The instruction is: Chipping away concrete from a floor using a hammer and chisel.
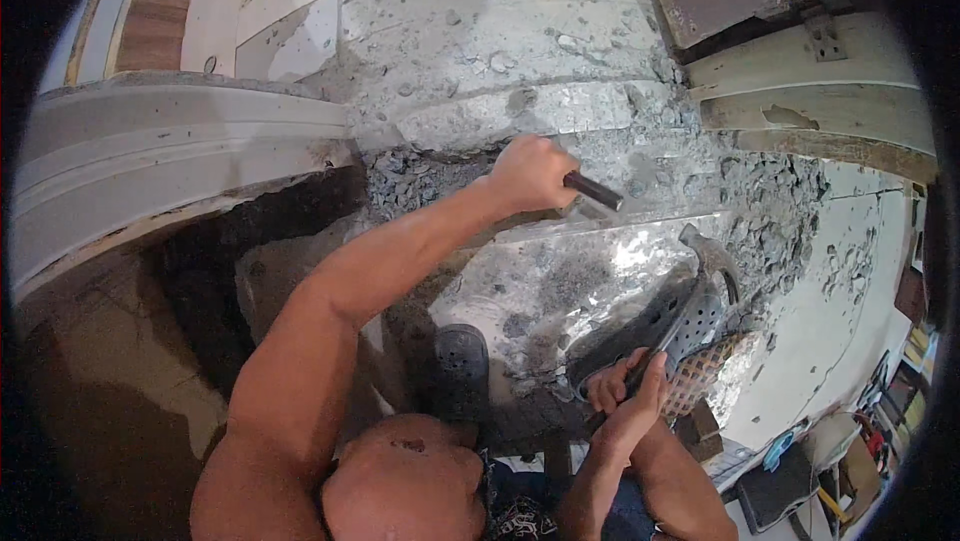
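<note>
My left hand point(534, 172) is closed around a dark metal bar, apparently a chisel point(596, 192), over broken concrete point(409, 177). One blunt end sticks out toward the lower right; its other end is hidden by the hand. Lower right, my right hand point(628, 385) grips the handle of a claw hammer point(709, 263). The hammer's head points up and away from me, apart from the chisel. Beneath the hammer are grey perforated clogs point(694, 327), and another dark clog point(461, 361) is left of them. Between the hands lies a dusty pale slab point(525, 278).
Loose rubble point(772, 241) borders the slab on the right. A pale door frame point(187, 136) stands left, with a dark gap point(262, 233) below it. Hinged boards point(810, 105) rise at right. Concrete chips dot the tiles point(495, 0) ahead. Assorted items point(840, 466) crowd the lower right.
</note>
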Demonstrator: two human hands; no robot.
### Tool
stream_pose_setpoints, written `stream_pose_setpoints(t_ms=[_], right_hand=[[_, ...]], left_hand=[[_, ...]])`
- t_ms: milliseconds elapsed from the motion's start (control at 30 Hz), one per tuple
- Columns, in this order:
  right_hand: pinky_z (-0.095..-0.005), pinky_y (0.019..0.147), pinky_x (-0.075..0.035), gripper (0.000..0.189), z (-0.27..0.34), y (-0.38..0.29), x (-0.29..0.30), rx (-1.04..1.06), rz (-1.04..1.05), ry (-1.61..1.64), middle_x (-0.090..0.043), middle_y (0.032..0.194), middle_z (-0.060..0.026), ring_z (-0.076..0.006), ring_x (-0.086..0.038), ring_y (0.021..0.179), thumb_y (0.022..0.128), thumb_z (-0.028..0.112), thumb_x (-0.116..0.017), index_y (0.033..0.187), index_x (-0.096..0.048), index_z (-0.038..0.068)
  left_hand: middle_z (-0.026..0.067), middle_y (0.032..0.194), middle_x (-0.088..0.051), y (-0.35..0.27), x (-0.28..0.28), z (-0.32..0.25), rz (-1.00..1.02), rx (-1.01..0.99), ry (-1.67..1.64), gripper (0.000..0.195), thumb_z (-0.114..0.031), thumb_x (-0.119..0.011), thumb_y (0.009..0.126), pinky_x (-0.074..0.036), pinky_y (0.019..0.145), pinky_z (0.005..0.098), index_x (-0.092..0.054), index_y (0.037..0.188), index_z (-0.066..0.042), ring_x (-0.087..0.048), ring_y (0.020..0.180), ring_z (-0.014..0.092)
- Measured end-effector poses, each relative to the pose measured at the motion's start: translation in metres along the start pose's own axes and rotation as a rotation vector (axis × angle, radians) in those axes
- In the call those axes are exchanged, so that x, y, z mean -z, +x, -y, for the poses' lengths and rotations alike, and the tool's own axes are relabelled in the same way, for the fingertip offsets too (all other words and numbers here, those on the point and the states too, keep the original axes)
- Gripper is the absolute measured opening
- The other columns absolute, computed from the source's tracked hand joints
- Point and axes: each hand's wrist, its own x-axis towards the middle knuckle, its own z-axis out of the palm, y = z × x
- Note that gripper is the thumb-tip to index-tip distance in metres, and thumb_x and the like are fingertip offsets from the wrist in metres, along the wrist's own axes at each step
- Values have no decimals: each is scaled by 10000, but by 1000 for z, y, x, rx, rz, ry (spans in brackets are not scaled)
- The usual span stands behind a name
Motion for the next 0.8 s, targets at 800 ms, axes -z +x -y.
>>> stream_pose_setpoints(t_ms=[800], right_hand=[[-255, 450, -370, 364, -74, -43, -69, 206, -250, -697, -443, 592, -18, -104, -425, 502, 994, 366, -412, 800, -464, 62]], left_hand=[[107, 650, -628, -12, 4, 4, 77, -52, -21, 167, -271, -633, 618, -489, 655, 424, -653, 668, -112, -621, 650, 314]])
